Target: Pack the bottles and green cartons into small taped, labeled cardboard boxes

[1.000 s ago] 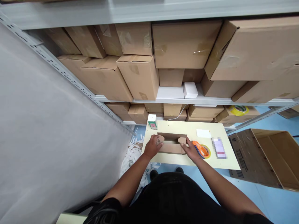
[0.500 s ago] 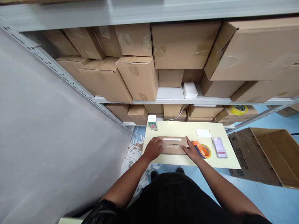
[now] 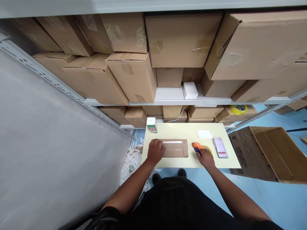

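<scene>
A small flat brown cardboard box point(image 3: 176, 148) lies closed on a pale yellow table point(image 3: 182, 131), a white strip along its far edge. My left hand point(image 3: 155, 151) rests on the box's left end, fingers curled over it. My right hand point(image 3: 205, 157) is to the right of the box, closed round an orange tape dispenser point(image 3: 199, 148) with a roll of yellowish tape.
On the table stand a small white-and-green carton point(image 3: 151, 124), a white card point(image 3: 204, 134) and a blurred pack point(image 3: 220, 148). Shelves of cardboard boxes point(image 3: 134, 76) rise behind. An open carton point(image 3: 271, 153) sits on the blue floor at right; white paper strips point(image 3: 131, 159) litter the floor at left.
The box's flaps were folded down and it now lies closed. My right hand left the box's right end and went to the tape dispenser. The view shifted slightly.
</scene>
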Motion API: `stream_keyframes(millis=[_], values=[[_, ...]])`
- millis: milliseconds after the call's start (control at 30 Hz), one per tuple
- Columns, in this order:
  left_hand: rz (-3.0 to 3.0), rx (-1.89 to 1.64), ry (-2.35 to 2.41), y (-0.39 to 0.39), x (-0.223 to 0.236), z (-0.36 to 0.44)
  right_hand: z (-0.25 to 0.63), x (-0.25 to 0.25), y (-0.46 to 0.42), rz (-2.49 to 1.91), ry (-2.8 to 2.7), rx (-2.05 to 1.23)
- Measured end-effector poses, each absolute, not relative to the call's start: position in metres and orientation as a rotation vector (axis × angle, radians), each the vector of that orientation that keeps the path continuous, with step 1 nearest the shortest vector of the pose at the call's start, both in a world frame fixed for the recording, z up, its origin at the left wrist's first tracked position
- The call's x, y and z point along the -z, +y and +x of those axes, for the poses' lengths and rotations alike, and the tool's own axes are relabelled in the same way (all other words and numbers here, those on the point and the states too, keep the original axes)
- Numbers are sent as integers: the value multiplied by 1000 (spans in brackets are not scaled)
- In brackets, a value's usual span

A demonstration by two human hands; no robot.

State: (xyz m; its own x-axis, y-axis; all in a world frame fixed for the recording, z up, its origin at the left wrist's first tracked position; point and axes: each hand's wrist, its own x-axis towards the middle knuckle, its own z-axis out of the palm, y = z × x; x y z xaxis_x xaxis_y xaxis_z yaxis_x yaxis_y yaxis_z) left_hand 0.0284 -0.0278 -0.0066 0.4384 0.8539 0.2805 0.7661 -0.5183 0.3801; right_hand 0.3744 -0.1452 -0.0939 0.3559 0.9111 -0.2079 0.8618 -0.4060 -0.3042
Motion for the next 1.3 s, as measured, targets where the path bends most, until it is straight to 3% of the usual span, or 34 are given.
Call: stream_keyframes(millis=[233,600,833,1100,1300], values=[[2453,-641,1431,-34,2,35,368,114,-131,-2760,-1558,-332],[2424,-675,1421,-33,15,32,391,117,-143,-2682,-1489,-612],[2367,-768,1355,-32,17,31,408,49,-138,-2151,-1040,-899],[2321,-863,1340,-34,18,30,352,-66,-102,-1668,-1055,-963],[2294,-841,1379,-37,17,32,284,-75,-72,-1572,-1165,-1120]])
